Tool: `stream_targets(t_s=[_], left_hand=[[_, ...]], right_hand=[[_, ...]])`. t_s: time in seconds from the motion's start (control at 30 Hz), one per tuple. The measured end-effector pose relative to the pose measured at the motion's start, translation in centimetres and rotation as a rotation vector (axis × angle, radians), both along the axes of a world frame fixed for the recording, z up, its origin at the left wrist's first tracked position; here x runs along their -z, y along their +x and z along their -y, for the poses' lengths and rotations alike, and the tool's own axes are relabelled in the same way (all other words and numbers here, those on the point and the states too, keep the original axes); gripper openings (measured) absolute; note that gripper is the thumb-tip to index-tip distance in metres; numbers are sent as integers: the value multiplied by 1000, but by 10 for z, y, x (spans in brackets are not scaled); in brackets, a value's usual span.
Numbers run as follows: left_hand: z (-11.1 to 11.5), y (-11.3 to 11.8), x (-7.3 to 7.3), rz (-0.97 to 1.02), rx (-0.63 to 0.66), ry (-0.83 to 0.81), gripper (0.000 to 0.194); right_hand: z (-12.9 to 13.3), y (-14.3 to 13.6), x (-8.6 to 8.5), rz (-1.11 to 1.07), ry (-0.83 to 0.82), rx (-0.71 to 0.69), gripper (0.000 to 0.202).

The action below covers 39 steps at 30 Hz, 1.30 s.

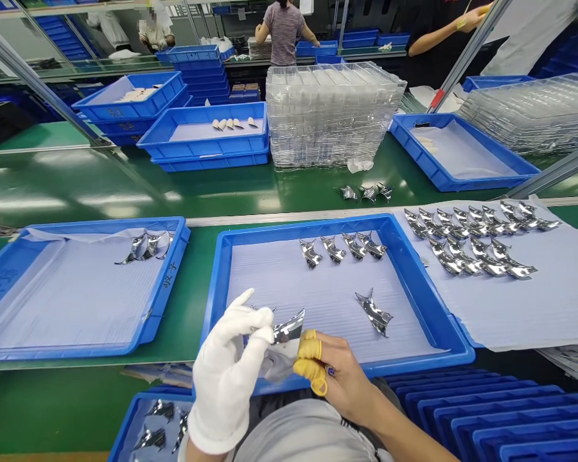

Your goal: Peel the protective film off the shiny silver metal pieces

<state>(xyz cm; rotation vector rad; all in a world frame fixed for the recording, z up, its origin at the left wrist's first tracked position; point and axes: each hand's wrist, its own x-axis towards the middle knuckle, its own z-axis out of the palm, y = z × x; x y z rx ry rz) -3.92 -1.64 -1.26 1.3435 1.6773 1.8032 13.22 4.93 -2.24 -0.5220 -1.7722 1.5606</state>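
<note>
Holding: chrome part [289, 328], above near side of blue tray [414, 366] | left hand [231, 372]: gloved, pinched on it | right hand [340, 372]: yellow finger cots [309, 350], curled at its end, grip unclear | risk: glove slipping on smooth chrome could mean drop, scratch

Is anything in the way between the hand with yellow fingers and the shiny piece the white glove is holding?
Nothing visible. The right hand, in yellow finger covers, is right beside the chrome part held by the white-gloved left hand; whether they touch is unclear.
</note>
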Motion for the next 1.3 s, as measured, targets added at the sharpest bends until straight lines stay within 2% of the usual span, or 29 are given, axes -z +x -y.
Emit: stream_targets(t_s=[0.1,0.2,0.3,0.47,0.67,0.83,0.93,1.1,1.3], left_hand=[[-1,-1,6,235,-79,-149,7],[-3,-2,7,383,-79,-231,13],[-6,0,5,467,-57,-238,18],[-13,3,2,521,-32,-205,21],[-18,6,-7,427,-53,-209,15],[-22,10,-18,305,-68,-169,10],[-23,9,-20,303,-63,-179,10],[-20,3,-9,455,-24,-265,21],[-21,1,2,611,13,-282,28]], right_hand=[[1,2,-7,34,-187,-57,29],[1,3,-10,31,-345,-94,31],[2,3,-11,-9,-461,-103,34],[5,0,-8,-58,-642,-99,42],[6,-7,-2,-114,-937,-115,47],[3,-9,-2,-134,-977,-107,46],[3,-7,-1,-126,-965,-91,45],[5,-6,-2,-132,-891,-33,47],[4,-10,-14,-183,-804,-36,44]])
